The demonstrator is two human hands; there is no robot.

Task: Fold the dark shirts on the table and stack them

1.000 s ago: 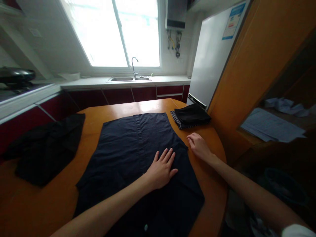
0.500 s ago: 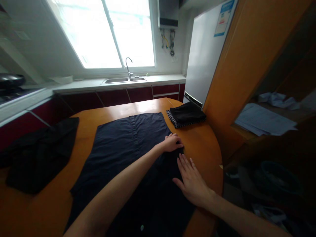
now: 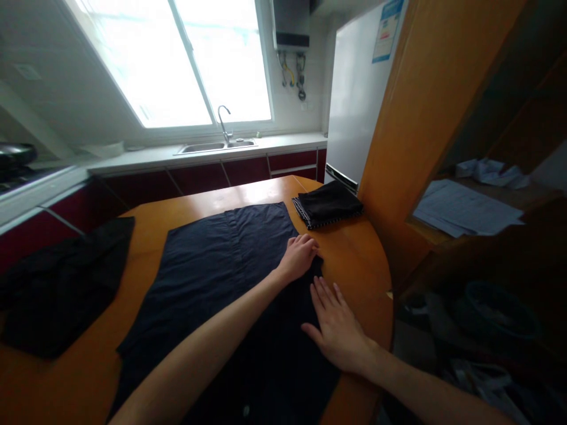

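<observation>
A dark navy shirt (image 3: pixel 208 260) lies spread on the wooden table, with one small pale button (image 3: pixel 247 410) visible near the bottom of the view. Reaching across it, my left hand (image 3: pixel 299 258) is closed, its fingers pinched on the cloth at the shirt's right edge. Just nearer to me, my right hand (image 3: pixel 336 330) lies flat with fingers spread on the same edge, partly pressing the cloth. My left forearm hides part of the middle of the shirt.
Folded black clothes (image 3: pixel 330 203) sit at the table's (image 3: pixel 363 260) far right. A crumpled black garment (image 3: pixel 66 283) lies on the left. Beyond stand a counter with a sink (image 3: pixel 208 147) and a white fridge (image 3: pixel 354 100). Papers (image 3: pixel 465 206) lie on a shelf at right.
The view has shifted slightly, moving the scene a little left. My left fingers have curled more tightly at the shirt's edge; my right hand stays flat on the cloth.
</observation>
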